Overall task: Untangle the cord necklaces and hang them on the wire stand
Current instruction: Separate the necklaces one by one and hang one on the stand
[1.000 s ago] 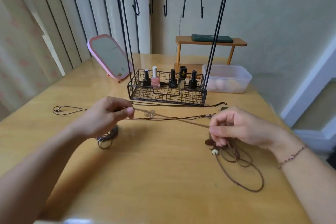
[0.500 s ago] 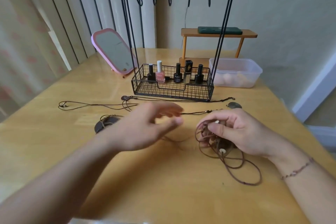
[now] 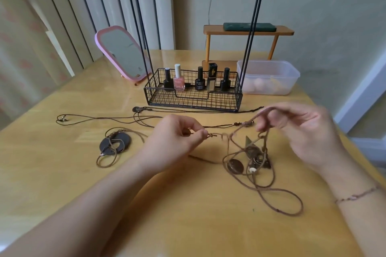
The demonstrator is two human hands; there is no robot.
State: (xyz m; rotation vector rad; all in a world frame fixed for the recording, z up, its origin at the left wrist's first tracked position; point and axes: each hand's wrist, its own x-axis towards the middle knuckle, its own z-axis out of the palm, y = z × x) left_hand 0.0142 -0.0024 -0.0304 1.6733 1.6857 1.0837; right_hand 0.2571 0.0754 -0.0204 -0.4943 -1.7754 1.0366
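Wooden worktop [image 3: 188,215], wire stand [image 3: 194,98] behind, hooks bare. Left hand [image 3: 175,142] grip pinches the brown cord necklace [image 3: 231,137]; right hand [image 3: 298,129] hooks its loop, blurred. Risk: pulling apart tightens the pendant tangle [image 3: 248,160] beneath.

Both my forearms come in from the bottom of the shot and angle toward each other over the table. My left hand [image 3: 175,139] is knuckles up, fingers curled in, with thumb and forefinger pinching a bit of brown cord [image 3: 211,135] at the tips. My right hand [image 3: 300,131] sits a little higher and looks kinda blurry, palm turned toward the left, fingers bent with a loop of that same cord hooked over them. There's a thin bracelet [image 3: 357,195] on my right wrist. The hands are apart, not touching each other.
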